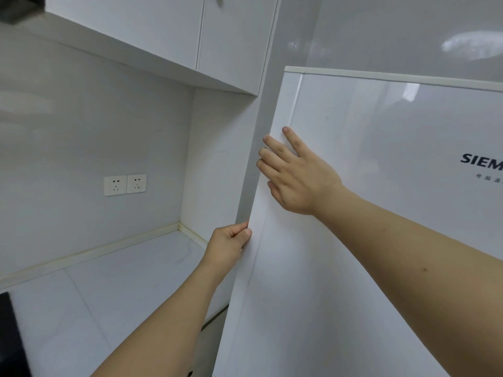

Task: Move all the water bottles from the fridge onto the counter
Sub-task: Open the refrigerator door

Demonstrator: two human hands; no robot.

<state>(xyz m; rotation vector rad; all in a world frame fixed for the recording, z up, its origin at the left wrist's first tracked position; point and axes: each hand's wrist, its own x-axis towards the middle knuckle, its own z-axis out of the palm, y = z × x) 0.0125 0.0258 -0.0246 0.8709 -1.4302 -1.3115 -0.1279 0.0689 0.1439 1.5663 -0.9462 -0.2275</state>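
Note:
A glossy white fridge door (367, 213) fills the right half of the view, with a dark brand name at its right edge. My left hand (231, 246) pinches the door's left edge, fingers curled around it. My right hand (294, 175) rests higher on the same edge, fingers spread, their tips hooked over the door's side. The door looks shut or barely ajar; the fridge's inside is hidden. No water bottles are in view. The white marble counter (109, 289) lies to the left, below my left arm.
White wall cupboards (168, 31) hang above the counter. A double wall socket (125, 185) sits on the grey backsplash. A dark hob edge (11, 336) shows at the bottom left. A white side panel (217, 164) stands between counter and fridge.

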